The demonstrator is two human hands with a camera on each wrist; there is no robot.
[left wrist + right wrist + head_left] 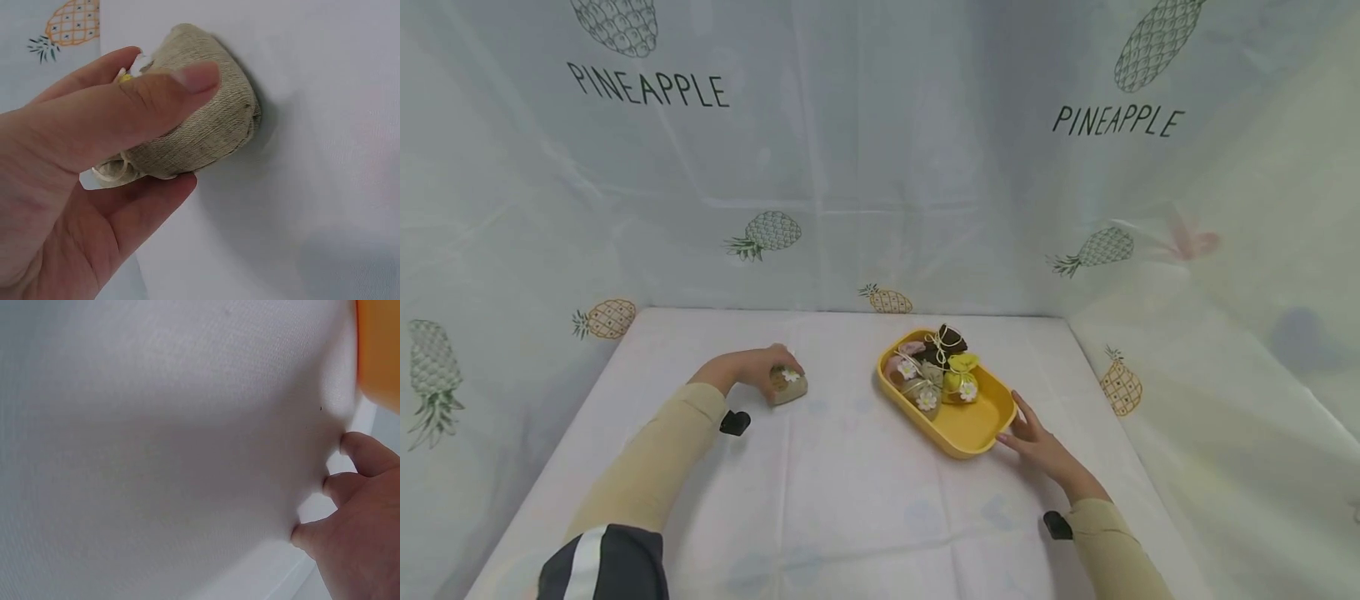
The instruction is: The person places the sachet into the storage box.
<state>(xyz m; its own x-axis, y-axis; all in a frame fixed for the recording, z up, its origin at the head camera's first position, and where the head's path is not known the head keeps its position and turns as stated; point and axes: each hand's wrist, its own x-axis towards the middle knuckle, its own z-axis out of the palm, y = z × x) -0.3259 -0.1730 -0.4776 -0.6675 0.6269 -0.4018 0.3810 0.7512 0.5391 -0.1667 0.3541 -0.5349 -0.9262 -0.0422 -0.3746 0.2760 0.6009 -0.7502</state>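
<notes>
At the left of the table, my left hand (762, 371) grips a beige cloth drawstring pouch (792, 387) with a white flower on it. In the left wrist view the thumb lies across the pouch (212, 119), and other fingers bear on its far side and underside. My right hand (1037, 446) is at the right corner of a yellow tray (977, 433), its fingers spread. In the right wrist view, fingertips (306, 536) rest on the white cloth near the tray wall (381, 356). Whether the thumb touches the tray is unclear.
Inside the tray, toward its far left end, sit a pink pouch (892, 369), a dark brown pouch (953, 339), a yellow pouch (958, 379) and another beige pouch (917, 390). White cloth (850, 500) covers the table. Pineapple-print curtains (880, 167) hang behind and at the sides.
</notes>
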